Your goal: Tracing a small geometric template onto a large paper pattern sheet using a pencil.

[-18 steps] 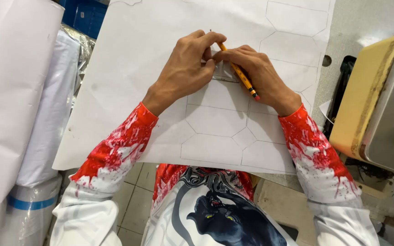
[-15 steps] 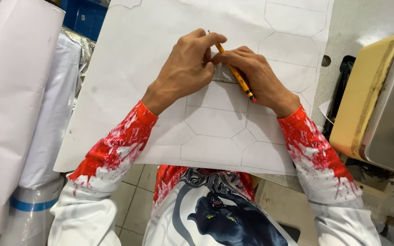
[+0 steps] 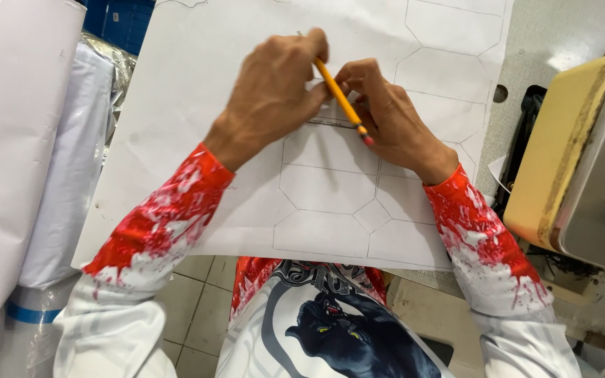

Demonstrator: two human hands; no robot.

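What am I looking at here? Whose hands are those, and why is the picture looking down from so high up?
The picture comes from a small camera worn on a person's head, so you see what they see when they look down. There is no robot, just two bare hands in red-and-white splashed sleeves.

On the table lies a big white sheet of paper with six-sided shapes drawn on it in thin lines. The left hand presses down on the paper. The right hand holds a yellow pencil with a pink eraser end, with its tip hidden under the fingers.

To the left stand tall rolls of white material. To the right is a yellowish and grey metal machine; I cannot tell what kind.
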